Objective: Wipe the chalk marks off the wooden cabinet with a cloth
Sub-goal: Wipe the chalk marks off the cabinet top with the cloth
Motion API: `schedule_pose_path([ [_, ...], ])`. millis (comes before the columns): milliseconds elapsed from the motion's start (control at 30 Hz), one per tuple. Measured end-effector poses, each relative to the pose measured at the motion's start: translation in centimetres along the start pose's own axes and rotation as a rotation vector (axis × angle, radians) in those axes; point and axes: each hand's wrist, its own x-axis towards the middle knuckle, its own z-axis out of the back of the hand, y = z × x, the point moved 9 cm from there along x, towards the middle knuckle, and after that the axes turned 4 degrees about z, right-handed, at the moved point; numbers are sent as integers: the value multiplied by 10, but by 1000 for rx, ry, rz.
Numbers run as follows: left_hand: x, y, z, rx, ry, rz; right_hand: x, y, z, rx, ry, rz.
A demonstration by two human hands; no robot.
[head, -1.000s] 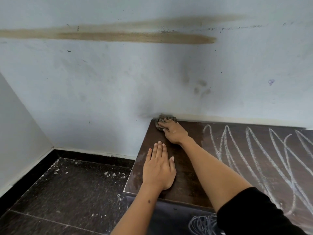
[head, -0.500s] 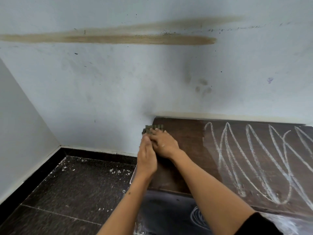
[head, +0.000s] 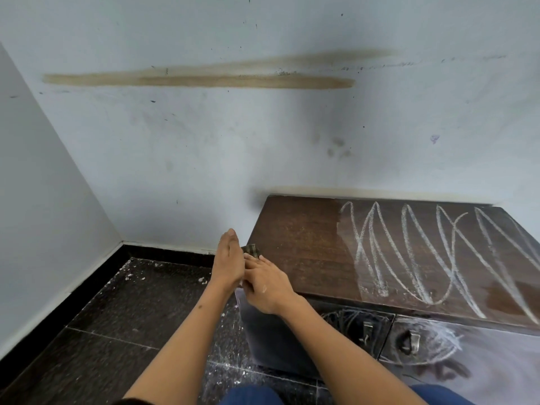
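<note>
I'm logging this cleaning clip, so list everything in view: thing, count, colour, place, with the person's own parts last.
Dark brown wooden cabinet: one, against the wall at right.
White zigzag chalk marks: many strokes, on the cabinet top's right part; the left part is wiped.
White chalk scribbles: on the two drawer fronts.
Metal drawer handles: two, grey, on the cabinet front.
Checked olive cloth: one, at the cabinet's left edge, between the hands.
Pale blue wall: with a long brown streak.
Dark speckled floor tiles: lower left, flecked white.
Left hand: fingers straight, beside the cloth.
Right hand: on the cloth; grip hidden.
</note>
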Motion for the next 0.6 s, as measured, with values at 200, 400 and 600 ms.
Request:
schedule_pose_path([
  [200, -25, -1, -25, 123, 34, -42, -45, 0, 14, -30, -24, 14],
  [400, -33, -11, -59, 379, 96, -133, -78, -41, 33, -75, -28, -123],
  [600, -42, -18, -98, 483, 141, -188, -86, -53, 39, -96, -69, -295],
])
